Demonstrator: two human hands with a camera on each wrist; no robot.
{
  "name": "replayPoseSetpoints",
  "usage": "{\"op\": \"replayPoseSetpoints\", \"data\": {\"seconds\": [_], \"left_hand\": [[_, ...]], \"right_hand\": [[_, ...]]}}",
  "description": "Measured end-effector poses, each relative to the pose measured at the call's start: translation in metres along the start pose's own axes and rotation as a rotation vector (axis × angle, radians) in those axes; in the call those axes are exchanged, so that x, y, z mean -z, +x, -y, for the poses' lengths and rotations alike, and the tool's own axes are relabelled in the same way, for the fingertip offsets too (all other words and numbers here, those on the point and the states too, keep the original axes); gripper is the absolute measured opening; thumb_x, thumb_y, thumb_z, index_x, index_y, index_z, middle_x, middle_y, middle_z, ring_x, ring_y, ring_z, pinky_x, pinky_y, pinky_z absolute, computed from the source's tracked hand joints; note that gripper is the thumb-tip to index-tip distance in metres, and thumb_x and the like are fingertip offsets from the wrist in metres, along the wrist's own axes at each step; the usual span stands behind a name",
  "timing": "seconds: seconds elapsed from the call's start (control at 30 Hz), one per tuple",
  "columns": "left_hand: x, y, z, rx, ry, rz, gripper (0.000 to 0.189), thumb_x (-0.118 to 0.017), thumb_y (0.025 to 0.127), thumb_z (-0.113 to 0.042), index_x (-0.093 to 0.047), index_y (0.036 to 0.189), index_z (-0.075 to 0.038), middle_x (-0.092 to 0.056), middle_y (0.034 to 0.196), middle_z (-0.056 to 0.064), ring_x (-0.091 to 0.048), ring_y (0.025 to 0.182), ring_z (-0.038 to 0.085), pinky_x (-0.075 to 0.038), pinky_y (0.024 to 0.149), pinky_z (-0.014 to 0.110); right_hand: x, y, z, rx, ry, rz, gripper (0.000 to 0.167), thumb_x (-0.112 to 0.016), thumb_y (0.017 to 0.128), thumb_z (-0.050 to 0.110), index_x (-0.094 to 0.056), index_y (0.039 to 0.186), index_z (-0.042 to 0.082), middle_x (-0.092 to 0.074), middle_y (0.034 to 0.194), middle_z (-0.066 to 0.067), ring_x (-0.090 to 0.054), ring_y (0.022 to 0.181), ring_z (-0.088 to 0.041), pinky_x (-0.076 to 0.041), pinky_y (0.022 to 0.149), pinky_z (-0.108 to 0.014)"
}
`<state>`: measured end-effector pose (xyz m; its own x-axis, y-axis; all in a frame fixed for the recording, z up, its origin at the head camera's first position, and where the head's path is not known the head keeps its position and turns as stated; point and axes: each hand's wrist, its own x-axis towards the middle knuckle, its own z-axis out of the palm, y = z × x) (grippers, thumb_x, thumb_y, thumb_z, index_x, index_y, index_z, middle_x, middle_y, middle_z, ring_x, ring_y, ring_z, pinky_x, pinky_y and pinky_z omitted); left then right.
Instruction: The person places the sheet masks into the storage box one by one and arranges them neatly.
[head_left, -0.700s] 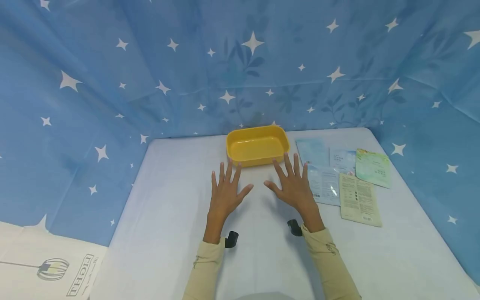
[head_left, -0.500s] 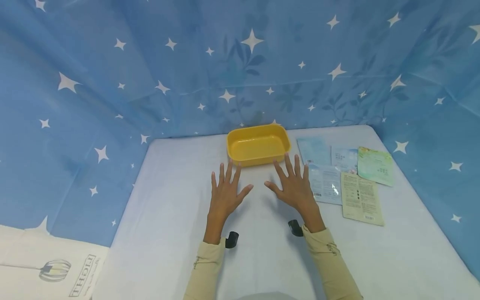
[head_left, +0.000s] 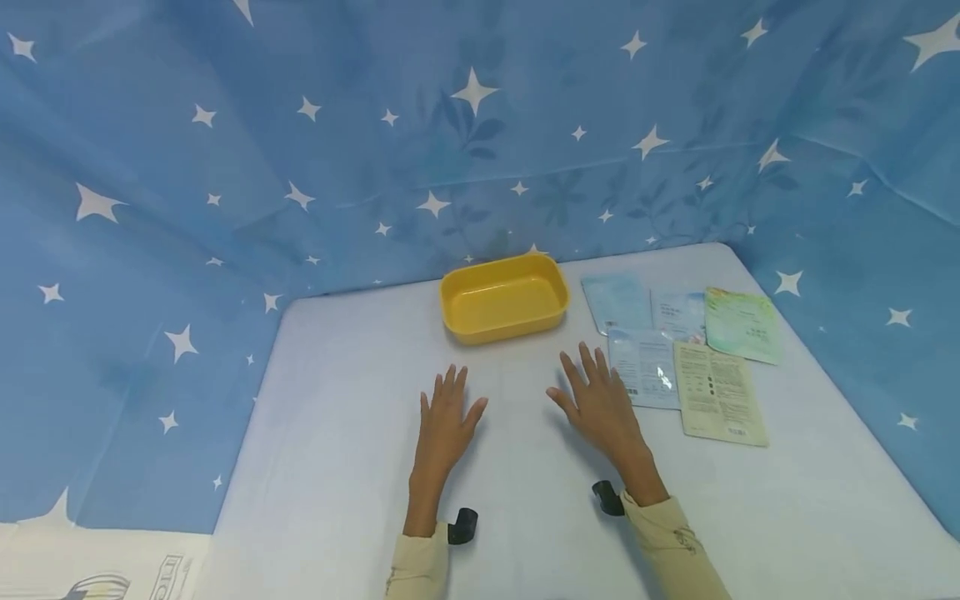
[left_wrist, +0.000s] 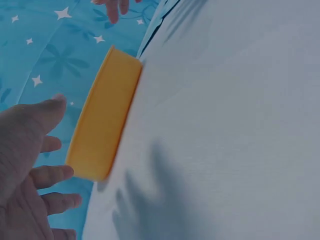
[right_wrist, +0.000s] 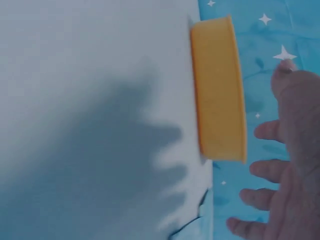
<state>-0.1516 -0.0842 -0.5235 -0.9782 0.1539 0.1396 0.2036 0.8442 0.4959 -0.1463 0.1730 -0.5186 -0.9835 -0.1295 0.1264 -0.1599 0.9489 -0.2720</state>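
My left hand point(head_left: 441, 433) is held over the white table with its fingers extended, holding nothing. To its right, my right hand point(head_left: 602, 412) also has extended fingers and nothing in it. Beyond both hands sits a yellow plastic basin point(head_left: 504, 327), its inside bare. Just right of my right hand several flat sachets lie together: a pale blue one point(head_left: 618, 302), a white-and-blue one point(head_left: 678, 312), a green one point(head_left: 742, 325), a light blue printed one point(head_left: 643, 367) and a cream one with printed text point(head_left: 720, 396). In both wrist views the hand's shadow falls on the table.
The white-covered table point(head_left: 337, 400) reaches back to a blue curtain point(head_left: 360, 150) with white stars, which also hangs along both sides. A cream cloth point(head_left: 97, 562) with a printed whisk shows at the lower left. Each wrist carries a black camera.
Both hands have drawn back from the basin toward the person and moved farther apart. The right hand has shifted right, closer to the sachets. The head view has also shifted slightly.
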Motion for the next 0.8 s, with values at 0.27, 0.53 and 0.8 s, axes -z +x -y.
{"op": "replayPoseSetpoints", "data": {"seconds": [0.27, 0.53, 0.8], "left_hand": [[-0.006, -0.008, 0.004, 0.069, -0.336, -0.085, 0.031, -0.057, 0.1, -0.03, -0.065, 0.123, -0.011, -0.068, 0.122, 0.006, -0.066, 0.111, 0.022, -0.054, 0.097, 0.042], [-0.008, 0.008, 0.019, 0.233, -0.58, -0.08, 0.023, -0.054, 0.1, -0.02, -0.066, 0.114, -0.007, -0.074, 0.098, 0.008, -0.073, 0.084, 0.019, -0.06, 0.081, 0.034], [-0.007, 0.048, 0.032, 0.403, -0.853, -0.037, 0.031, -0.047, 0.103, -0.023, -0.061, 0.118, 0.0, -0.072, 0.104, 0.018, -0.073, 0.085, 0.025, -0.06, 0.067, 0.027]], "right_hand": [[-0.013, -0.015, -0.007, -0.057, 0.102, -0.222, 0.043, -0.056, 0.099, 0.039, -0.066, 0.121, 0.003, -0.059, 0.13, -0.018, -0.062, 0.112, -0.036, -0.057, 0.083, -0.049], [-0.026, -0.041, -0.022, -0.15, 0.212, -0.3, 0.023, -0.066, 0.093, 0.025, -0.072, 0.1, 0.004, -0.065, 0.099, -0.012, -0.065, 0.071, -0.021, -0.049, 0.05, -0.026], [-0.029, -0.054, -0.03, -0.128, 0.242, -0.385, 0.015, -0.069, 0.09, 0.019, -0.071, 0.094, 0.005, -0.065, 0.092, -0.008, -0.067, 0.073, -0.022, -0.055, 0.055, -0.031]]}}
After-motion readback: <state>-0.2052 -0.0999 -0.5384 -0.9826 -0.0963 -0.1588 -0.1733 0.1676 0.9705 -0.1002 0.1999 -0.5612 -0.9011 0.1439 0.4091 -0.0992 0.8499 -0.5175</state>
